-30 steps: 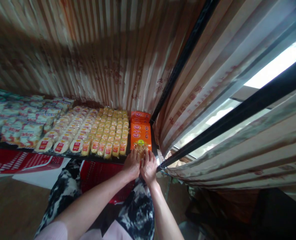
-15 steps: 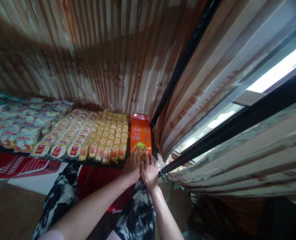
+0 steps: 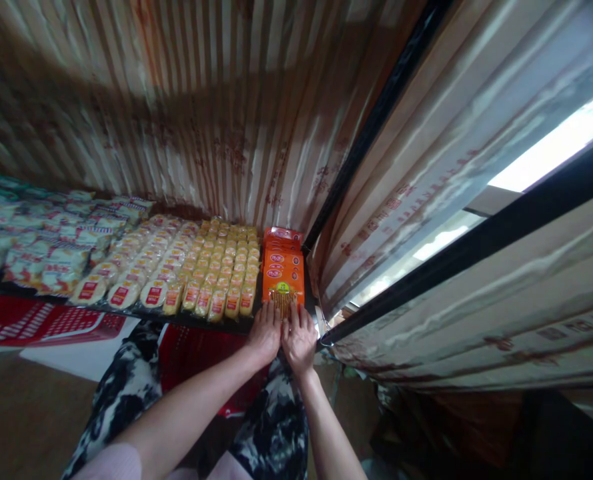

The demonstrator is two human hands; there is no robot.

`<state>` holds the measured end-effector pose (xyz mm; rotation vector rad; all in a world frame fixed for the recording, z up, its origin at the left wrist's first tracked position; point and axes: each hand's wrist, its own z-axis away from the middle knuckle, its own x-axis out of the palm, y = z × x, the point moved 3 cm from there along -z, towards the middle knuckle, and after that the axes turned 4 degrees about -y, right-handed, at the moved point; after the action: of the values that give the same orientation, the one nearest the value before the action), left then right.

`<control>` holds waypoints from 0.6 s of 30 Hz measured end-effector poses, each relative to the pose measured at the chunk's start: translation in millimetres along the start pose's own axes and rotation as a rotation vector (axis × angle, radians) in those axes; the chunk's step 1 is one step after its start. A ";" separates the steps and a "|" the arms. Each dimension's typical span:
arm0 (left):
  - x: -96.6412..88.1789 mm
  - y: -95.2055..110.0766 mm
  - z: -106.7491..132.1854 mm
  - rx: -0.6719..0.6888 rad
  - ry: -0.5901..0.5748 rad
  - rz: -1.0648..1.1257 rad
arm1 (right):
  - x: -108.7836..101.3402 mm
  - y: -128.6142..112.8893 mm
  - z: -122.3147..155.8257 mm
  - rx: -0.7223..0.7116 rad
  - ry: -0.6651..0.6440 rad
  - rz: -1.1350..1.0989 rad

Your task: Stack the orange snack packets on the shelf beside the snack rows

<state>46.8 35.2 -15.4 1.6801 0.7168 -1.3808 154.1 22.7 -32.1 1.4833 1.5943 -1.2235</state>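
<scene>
An orange snack packet (image 3: pixel 283 287) with a picture of brown sticks lies at the front of a row of like packets on the dark shelf's right end. My left hand (image 3: pixel 266 335) rests on its near left edge, fingers stretched forward. Beside it, my right hand (image 3: pixel 299 339) touches the near right edge, with its fingers also extended and slightly apart. Both thumbs come close together at the packet's front. The fingertips cover the packet's lower part.
Rows of small yellow wrapped cakes (image 3: pixel 221 267) stand left of the packets. Farther left are round pale wrapped cakes (image 3: pixel 153 293) and white snack bags (image 3: pixel 66 267). Red baskets (image 3: pixel 196 353) sit below the shelf. A dark metal post (image 3: pixel 366 147) and patterned curtains (image 3: pixel 216 120) border the right and back.
The view has shifted slightly. My hands stay at the near edge of the front orange packet, their fingers drawn back a little so more of it shows.
</scene>
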 end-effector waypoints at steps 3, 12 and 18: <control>-2.7 -0.9 2.9 0.011 0.009 0.056 | 1.7 1.2 0.0 0.004 -0.033 0.005; 6.0 -2.7 30.4 0.118 0.217 0.206 | 4.4 -6.6 26.1 -0.103 0.198 -0.094; 28.4 -1.8 79.8 0.276 0.393 0.234 | -6.7 -26.6 64.2 -0.015 0.286 -0.143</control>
<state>12.1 -35.0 -47.8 2.2137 0.5350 -1.0292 120.2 -37.2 -44.1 1.6153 1.9211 -1.1098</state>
